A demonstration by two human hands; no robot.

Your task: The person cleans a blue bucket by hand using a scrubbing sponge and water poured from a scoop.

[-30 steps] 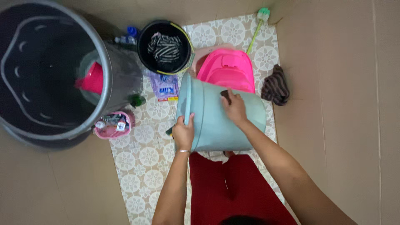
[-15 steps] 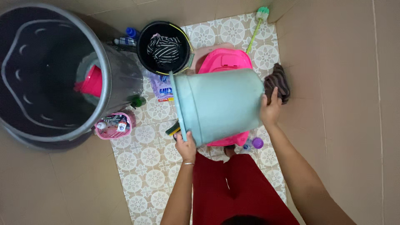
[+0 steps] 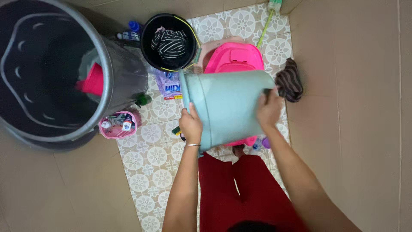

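A: Position of the pale green plastic bucket?

B: Dead centre of the view, tipped on its side, rim facing nine o'clock, base toward three. It's held up over the patterned floor tiles, partly covering a bright pink plastic tub at its twelve o'clock.

A: Hands?

B: Left hand at the bucket's seven o'clock, fingers curled over the rim, gripping it. A thin bangle sits on that wrist. Right hand at the bucket's three o'clock, palm pressed to the wall near the base, fingers wrapped around the bottom edge. Both hands grasping the bucket.

A: Surroundings?

B: Large dark grey plastic barrel fills the nine to ten o'clock side, a red plastic scoop inside it. Black round bucket at eleven o'clock holds a black-and-white striped cloth. A purple printed sachet lies on the tiles just below it, touching the green bucket's rim in the view. Small pink plastic basket of toiletries at nine o'clock, near the barrel's foot. Brown striped rag at two o'clock, just beside the right hand. Green-handled brush leans at one o'clock. The person's red garment is at six o'clock.
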